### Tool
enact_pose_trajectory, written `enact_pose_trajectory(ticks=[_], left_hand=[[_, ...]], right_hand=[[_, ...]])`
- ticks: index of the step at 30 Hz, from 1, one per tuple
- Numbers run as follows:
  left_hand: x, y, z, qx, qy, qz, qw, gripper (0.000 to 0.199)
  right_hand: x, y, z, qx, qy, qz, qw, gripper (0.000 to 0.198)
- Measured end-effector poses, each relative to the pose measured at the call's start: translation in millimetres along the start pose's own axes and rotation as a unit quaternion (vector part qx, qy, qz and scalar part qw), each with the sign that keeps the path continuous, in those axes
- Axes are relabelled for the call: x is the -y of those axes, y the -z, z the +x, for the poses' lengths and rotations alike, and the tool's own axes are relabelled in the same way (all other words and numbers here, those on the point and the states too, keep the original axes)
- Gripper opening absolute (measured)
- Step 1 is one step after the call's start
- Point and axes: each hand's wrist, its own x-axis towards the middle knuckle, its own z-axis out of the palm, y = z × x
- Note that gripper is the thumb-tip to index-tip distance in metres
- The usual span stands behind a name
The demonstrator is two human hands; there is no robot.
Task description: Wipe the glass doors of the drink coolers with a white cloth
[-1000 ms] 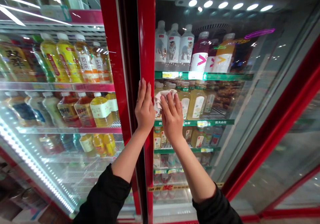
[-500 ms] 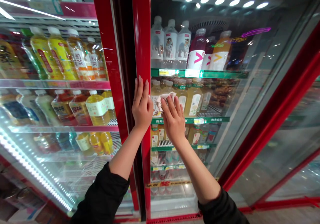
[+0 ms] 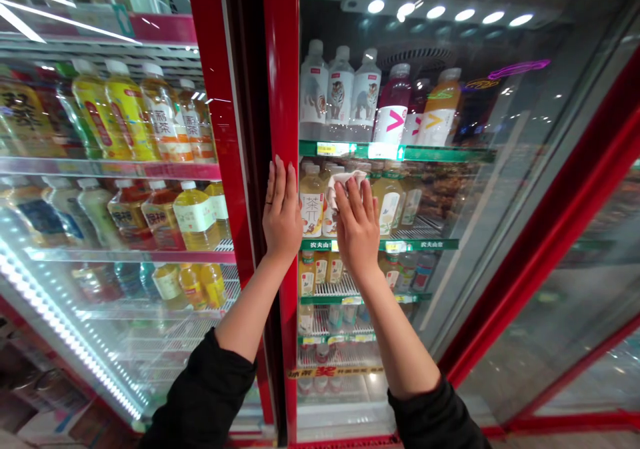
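Observation:
My left hand lies flat against the red door frame, fingers stretched upward. A white cloth sits under the fingers of my right hand, which holds it pressed to the glass door of the drinks cooler. Part of the cloth sticks out above and left of the fingertips; the rest is hidden beneath them. Behind the glass, near that hand, stand tea bottles on a shelf with a green edge strip.
Left of the frame, a second cooler holds rows of bottled drinks. More bottles stand on the upper shelf behind the right glass. A red slanting frame bar borders the glass on the right. Lights reflect in the glass.
My right hand has slid the cloth to the right across the glass, uncovering the tea bottle at the left. My left hand stays on the red frame.

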Motion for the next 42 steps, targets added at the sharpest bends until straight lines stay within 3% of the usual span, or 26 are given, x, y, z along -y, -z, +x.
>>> enact_pose_trajectory(ticks=[4, 8, 12, 17, 19, 22, 25, 27, 30, 34, 38, 42], left_hand=[[0, -2, -3, -0.009, -0.003, 0.014, 1.0, 0.057], [-1, -1, -7, 0.019, -0.059, 0.039, 0.997, 0.061], [-5, 1, -9, 0.063, -0.103, 0.064, 0.991, 0.068], [-8, 5, -8, 0.067, -0.122, 0.087, 0.986, 0.077], [-9, 7, -8, 0.072, -0.123, 0.095, 0.985, 0.079], [-11, 9, -7, 0.079, -0.12, 0.12, 0.982, 0.081], [-14, 10, -5, 0.08, -0.128, 0.147, 0.978, 0.083], [-15, 10, -5, 0.074, -0.137, 0.157, 0.975, 0.083], [-17, 9, -4, 0.066, -0.143, 0.166, 0.974, 0.082], [-19, 9, -4, 0.079, -0.15, 0.171, 0.971, 0.08], [-20, 10, -4, 0.094, -0.172, 0.171, 0.966, 0.081], [-20, 10, -4, 0.093, -0.171, 0.18, 0.964, 0.082]], right_hand=[[14, -5, 15, 0.021, 0.045, -0.001, 0.999, 0.061], [1, 0, -12, 0.063, 0.105, -0.013, 0.992, 0.059], [-29, 10, -21, 0.033, 0.069, -0.017, 0.997, 0.065], [-26, 6, 18, -0.028, 0.009, -0.002, 1.0, 0.066], [-17, 3, 26, -0.014, 0.003, -0.002, 1.0, 0.066], [-14, 3, 11, 0.028, 0.044, -0.014, 0.999, 0.065], [-31, 12, -17, 0.043, 0.087, -0.022, 0.995, 0.066], [-46, 20, -25, 0.04, 0.076, -0.025, 0.996, 0.069], [-57, 24, -14, 0.022, 0.026, -0.025, 0.999, 0.073], [-41, 17, 15, 0.01, -0.002, -0.023, 1.0, 0.072], [-30, 13, 4, 0.045, 0.059, -0.031, 0.997, 0.065], [-53, 24, -29, 0.063, 0.109, -0.026, 0.992, 0.065]])
